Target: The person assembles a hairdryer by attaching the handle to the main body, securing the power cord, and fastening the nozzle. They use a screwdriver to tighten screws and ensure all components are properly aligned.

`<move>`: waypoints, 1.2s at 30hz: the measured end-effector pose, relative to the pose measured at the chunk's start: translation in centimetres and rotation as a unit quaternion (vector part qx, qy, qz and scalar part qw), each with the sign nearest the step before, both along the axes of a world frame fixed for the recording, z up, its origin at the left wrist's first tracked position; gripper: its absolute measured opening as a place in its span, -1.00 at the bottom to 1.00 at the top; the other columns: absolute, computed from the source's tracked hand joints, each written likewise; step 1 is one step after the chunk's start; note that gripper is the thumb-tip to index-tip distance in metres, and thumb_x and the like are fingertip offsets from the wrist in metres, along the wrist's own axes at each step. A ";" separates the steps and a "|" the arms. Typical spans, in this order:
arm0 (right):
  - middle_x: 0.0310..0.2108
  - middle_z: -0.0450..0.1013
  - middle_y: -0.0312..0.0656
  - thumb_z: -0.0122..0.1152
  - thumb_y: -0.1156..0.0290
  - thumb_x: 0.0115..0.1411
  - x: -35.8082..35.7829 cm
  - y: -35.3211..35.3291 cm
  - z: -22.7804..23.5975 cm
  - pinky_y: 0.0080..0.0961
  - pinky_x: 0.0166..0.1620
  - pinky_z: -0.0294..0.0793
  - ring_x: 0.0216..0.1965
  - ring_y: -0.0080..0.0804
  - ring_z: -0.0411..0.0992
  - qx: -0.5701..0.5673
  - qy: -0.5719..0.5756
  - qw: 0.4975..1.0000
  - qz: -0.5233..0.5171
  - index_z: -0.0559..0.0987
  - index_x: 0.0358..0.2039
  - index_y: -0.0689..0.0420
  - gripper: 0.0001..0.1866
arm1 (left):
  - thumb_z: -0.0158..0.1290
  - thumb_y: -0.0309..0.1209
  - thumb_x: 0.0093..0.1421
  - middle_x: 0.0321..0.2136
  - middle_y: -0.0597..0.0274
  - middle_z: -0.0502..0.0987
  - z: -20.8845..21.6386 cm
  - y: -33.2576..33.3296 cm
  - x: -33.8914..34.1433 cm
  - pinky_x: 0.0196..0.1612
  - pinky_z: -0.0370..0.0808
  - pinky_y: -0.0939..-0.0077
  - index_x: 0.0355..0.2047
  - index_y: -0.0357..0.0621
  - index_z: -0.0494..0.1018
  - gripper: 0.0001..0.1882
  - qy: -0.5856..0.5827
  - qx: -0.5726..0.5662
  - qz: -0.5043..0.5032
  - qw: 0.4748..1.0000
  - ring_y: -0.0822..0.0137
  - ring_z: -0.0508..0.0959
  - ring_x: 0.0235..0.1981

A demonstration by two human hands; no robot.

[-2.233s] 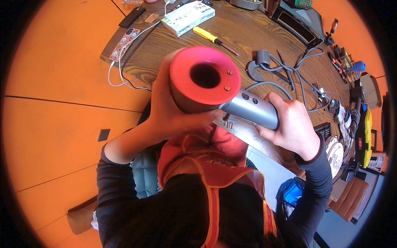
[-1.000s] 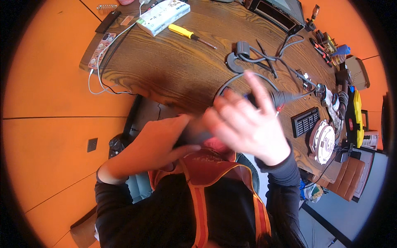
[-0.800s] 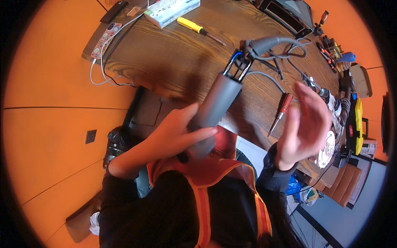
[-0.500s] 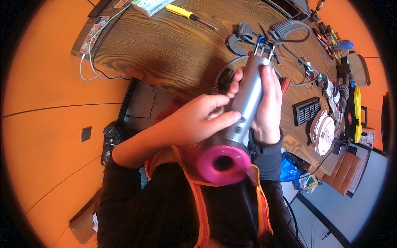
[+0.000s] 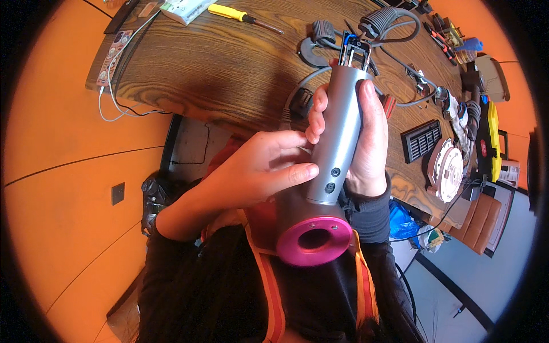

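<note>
Since both hands meet on the hair dryer (image 5: pixel 338 128), it hangs off the worktop (image 5: pixel 217 63), in front of the chest, with its open handle end pointing up and away and its pink ring (image 5: pixel 289 243) nearest the body. The fingers of the right hand (image 5: pixel 372 140) are wrapped around the smooth grey handle (image 5: pixel 331 151); the thumb of the left hand (image 5: pixel 266 168) lies against it near the two buttons (image 5: pixel 335 172), its other fingers bent toward the edge, though I cannot tell whether they pinch. It should feel stiff and fairly weighty, likely heavier toward the ring, and the polished casing may slip. The bared wires and frame (image 5: pixel 355 52) at the far end look fragile, and the grey cable (image 5: pixel 378 22) could tug on them. The sounder hold is around the mid-handle, with support under the ringed head.
</note>
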State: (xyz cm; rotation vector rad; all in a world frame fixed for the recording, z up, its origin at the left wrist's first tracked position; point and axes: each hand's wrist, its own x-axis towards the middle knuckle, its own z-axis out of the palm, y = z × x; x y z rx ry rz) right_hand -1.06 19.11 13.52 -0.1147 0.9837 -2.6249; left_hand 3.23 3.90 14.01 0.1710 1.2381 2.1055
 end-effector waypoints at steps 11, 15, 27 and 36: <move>-0.27 0.32 0.03 -0.09 0.06 0.19 0.6 0.3 -1.1 -0.35 -0.20 0.40 -0.29 -0.24 0.37 0.126 0.122 0.984 0.024 0.13 0.07 0.17 -0.43 | 0.12 -0.49 0.04 -0.39 0.27 0.45 -2.2 0.1 0.1 -0.26 0.37 0.65 -0.23 -0.38 0.34 -0.69 0.088 -0.108 0.036 0.990 0.54 0.41 -0.31; -0.18 0.33 0.08 -0.20 -0.06 0.19 -0.3 1.1 -1.0 -0.30 -0.04 0.33 -0.17 -0.19 0.37 0.101 0.084 0.991 -0.027 0.18 0.05 0.27 -0.35 | 0.15 -0.44 0.02 -0.45 0.29 0.46 -3.1 0.3 0.9 -0.33 0.36 0.62 -0.24 -0.36 0.37 -0.68 0.074 -0.122 0.055 0.988 0.56 0.39 -0.40; -0.31 0.44 0.11 -0.22 0.36 0.27 0.2 1.6 0.2 -0.32 -0.13 0.45 -0.27 -0.17 0.47 0.146 0.109 0.982 -0.048 0.27 -0.05 0.33 -0.67 | 0.12 -0.29 0.03 -0.51 0.24 0.44 -3.7 2.0 0.2 -0.38 0.37 0.58 -0.28 -0.34 0.33 -0.62 0.104 -0.053 0.028 0.993 0.49 0.43 -0.47; -0.34 0.45 0.11 -0.20 0.35 0.27 1.4 2.0 -2.8 -0.37 -0.25 0.51 -0.32 -0.18 0.49 0.228 0.014 0.971 -0.062 0.30 -0.08 0.29 -0.70 | 0.03 -0.26 0.12 -0.54 0.27 0.43 -5.6 3.3 2.0 -0.43 0.39 0.60 -0.29 -0.26 0.32 -0.69 -0.039 -0.035 -0.004 0.999 0.48 0.45 -0.51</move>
